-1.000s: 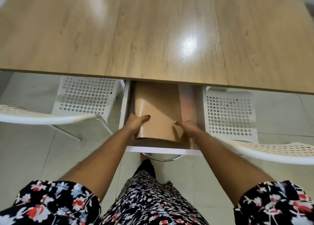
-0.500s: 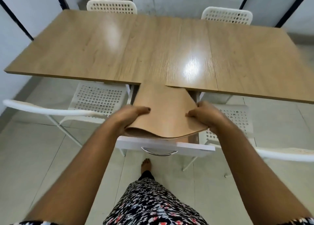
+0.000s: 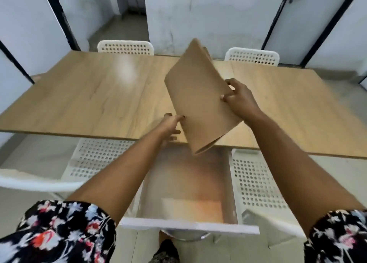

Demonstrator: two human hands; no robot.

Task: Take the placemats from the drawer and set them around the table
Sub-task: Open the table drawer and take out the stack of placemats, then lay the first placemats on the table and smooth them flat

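A stack of tan placemats (image 3: 196, 96) is lifted above the wooden table (image 3: 95, 96), tilted steeply with its far end raised. My right hand (image 3: 238, 100) grips its right edge. My left hand (image 3: 171, 126) is at the stack's lower left edge, fingertips touching it; whether it grips is unclear. Below, the white drawer (image 3: 188, 226) stands pulled out from under the table's near edge, its inside blurred.
Two white perforated chairs (image 3: 126, 47) (image 3: 252, 56) stand at the table's far side. Two more (image 3: 95, 159) (image 3: 256, 183) are tucked in on either side of the drawer. White walls and doors lie behind. My floral sleeves fill the lower corners.
The placemats have come out of the drawer and risen above the table, tilting up. Both hands rose with them, and the view lifted to take in the whole table.
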